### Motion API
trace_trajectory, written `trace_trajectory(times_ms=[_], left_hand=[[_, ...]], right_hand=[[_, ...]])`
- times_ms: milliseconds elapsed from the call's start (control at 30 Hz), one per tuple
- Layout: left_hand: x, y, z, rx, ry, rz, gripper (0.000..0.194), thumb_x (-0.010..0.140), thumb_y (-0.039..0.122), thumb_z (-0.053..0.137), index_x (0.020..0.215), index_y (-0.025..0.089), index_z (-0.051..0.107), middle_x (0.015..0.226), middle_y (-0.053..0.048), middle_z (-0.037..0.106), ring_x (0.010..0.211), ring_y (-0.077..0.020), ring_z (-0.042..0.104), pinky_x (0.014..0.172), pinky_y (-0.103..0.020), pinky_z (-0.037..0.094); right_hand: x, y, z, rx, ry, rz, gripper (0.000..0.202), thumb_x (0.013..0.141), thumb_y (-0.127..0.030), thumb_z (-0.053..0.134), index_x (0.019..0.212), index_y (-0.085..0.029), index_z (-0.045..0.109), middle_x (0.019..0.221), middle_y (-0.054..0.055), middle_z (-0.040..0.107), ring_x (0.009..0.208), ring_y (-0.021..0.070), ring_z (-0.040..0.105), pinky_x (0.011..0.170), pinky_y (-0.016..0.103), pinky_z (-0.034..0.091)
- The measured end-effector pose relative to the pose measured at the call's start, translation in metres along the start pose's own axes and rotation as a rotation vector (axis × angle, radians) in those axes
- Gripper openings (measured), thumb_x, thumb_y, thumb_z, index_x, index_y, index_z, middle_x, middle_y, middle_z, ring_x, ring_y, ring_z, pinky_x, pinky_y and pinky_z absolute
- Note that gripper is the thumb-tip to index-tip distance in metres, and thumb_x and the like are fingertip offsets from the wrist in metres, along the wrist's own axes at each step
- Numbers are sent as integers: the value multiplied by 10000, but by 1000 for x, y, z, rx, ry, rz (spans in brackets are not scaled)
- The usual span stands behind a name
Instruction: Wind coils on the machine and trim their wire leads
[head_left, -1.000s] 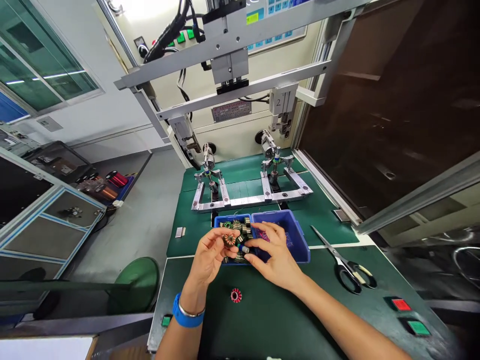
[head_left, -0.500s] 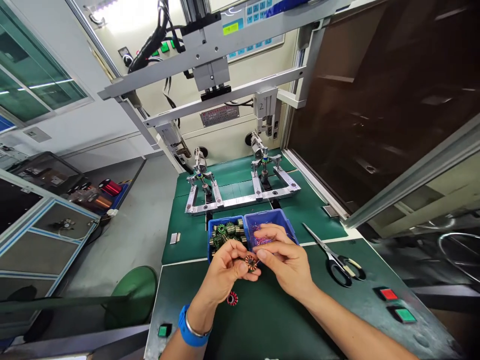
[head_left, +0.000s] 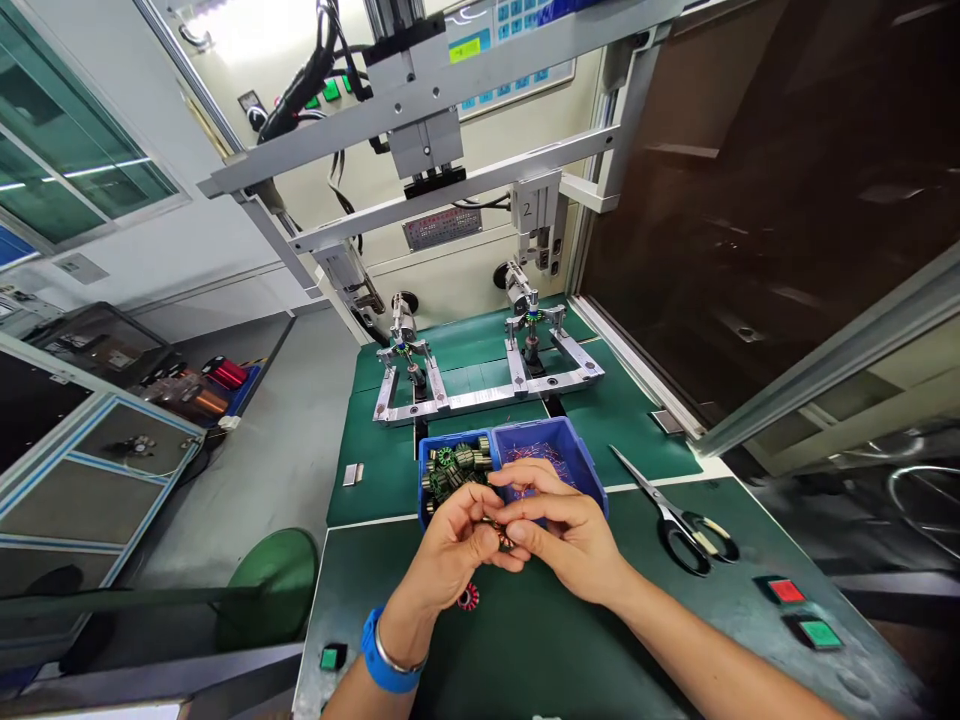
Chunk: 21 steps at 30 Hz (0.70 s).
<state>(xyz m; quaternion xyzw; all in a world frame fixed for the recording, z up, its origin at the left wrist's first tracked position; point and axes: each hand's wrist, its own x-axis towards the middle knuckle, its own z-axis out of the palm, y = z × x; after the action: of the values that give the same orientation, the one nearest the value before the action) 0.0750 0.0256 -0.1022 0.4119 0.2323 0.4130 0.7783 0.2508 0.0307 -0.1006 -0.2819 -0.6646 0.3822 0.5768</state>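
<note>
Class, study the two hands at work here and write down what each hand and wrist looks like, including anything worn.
The left hand is bare, with a wide bright blue band and a thin silver-coloured bangle at its wrist. The right hand has no glove, band or ring in view. No sleeve shows on either forearm.

both hands [head_left: 499, 535] pinch a small copper-wound core [head_left: 504, 538].
</note>
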Motion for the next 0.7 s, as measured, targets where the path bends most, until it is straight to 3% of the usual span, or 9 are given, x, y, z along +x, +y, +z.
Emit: trace_trajectory(times_ms=[133, 267, 400, 700], left_hand=[[1, -1, 2, -5, -51, -9, 367, 800, 336, 759, 1081, 151, 612, 947, -50, 594, 780, -149, 675, 695, -239, 594], [-1, -4, 0, 2, -121, -69, 390, 884, 443, 633, 1141, 149, 634, 850, -65, 626, 704, -149, 689, 634, -223, 591], [-3, -1, 0, 120, -120, -109, 328, 888, 402, 646, 1050, 117, 669, 765, -69, 633, 680, -143, 686, 618, -199, 580], [-5, 3, 5, 241, -52, -88, 233, 871, 324, 678, 897, 93, 683, 860, -80, 622, 782, -217, 708, 679, -271, 601]], right_hand=[[-3, -2, 1, 24, -38, 71, 161, 914, -341, 614, 818, -250, 705, 1073, 71, 648, 1080, 256, 552, 915, 446, 428], [-7, 0, 2, 26, -66, 101, 155, 918, -353, 605, 831, -246, 674, 1115, 67, 611, 1095, 246, 529, 943, 443, 391], [-7, 0, 1, 12, -37, 98, 133, 905, -335, 629, 809, -244, 646, 1136, 51, 591, 1101, 238, 510, 940, 437, 376], [-5, -3, -1, -46, -12, 47, 123, 887, -280, 645, 768, -249, 639, 1057, 32, 616, 1101, 242, 492, 963, 452, 345]])
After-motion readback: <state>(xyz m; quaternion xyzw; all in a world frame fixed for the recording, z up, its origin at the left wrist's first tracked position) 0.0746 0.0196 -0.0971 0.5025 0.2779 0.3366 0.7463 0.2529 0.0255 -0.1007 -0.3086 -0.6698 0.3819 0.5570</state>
